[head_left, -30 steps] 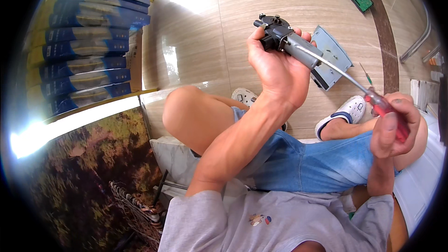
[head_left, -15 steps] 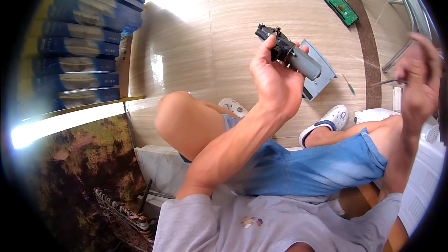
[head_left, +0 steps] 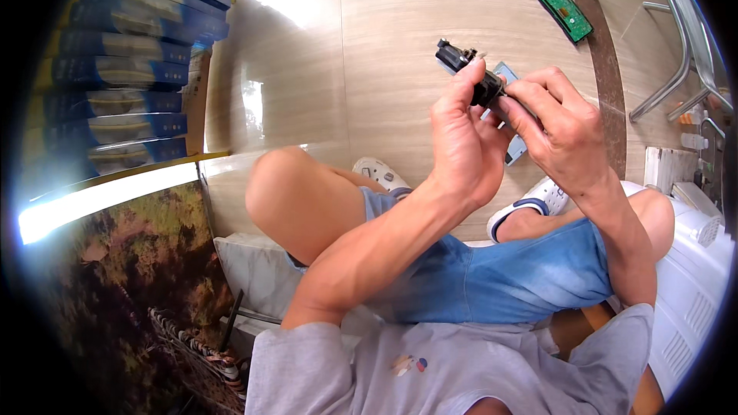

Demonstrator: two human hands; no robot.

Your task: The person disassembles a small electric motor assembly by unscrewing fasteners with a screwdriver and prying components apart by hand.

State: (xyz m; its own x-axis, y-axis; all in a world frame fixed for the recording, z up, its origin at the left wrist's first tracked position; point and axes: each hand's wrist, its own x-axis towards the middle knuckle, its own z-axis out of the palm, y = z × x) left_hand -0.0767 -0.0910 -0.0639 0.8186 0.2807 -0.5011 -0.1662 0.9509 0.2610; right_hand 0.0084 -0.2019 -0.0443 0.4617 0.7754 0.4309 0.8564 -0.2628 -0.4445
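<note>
My left hand [head_left: 469, 134] is closed around a black motor-like part [head_left: 488, 92] with a grey cylindrical end, held tilted above the floor. The thumb lies along its black upper side. Closed fingers of my right hand [head_left: 561, 127] meet the part at its lower right end and hide most of the grey cylinder. A thin metal tool sits in that hand, mostly covered by the fingers now; the earlier frame shows its shaft. Behind both hands, a blue-grey metal panel [head_left: 513, 152] lies on the floor, only its edges showing.
A green circuit board [head_left: 565, 14] lies on the tiled floor at the far right, near a chrome-legged chair [head_left: 684, 69]. Blue boxes [head_left: 131, 73] are stacked at the left. At the right stands a white plastic appliance [head_left: 688, 284]. My feet in white clogs [head_left: 550, 198] rest below.
My right hand has come in from the right side to meet the motor-like part. My left hand has shifted slightly right and still holds it. The view has moved a little.
</note>
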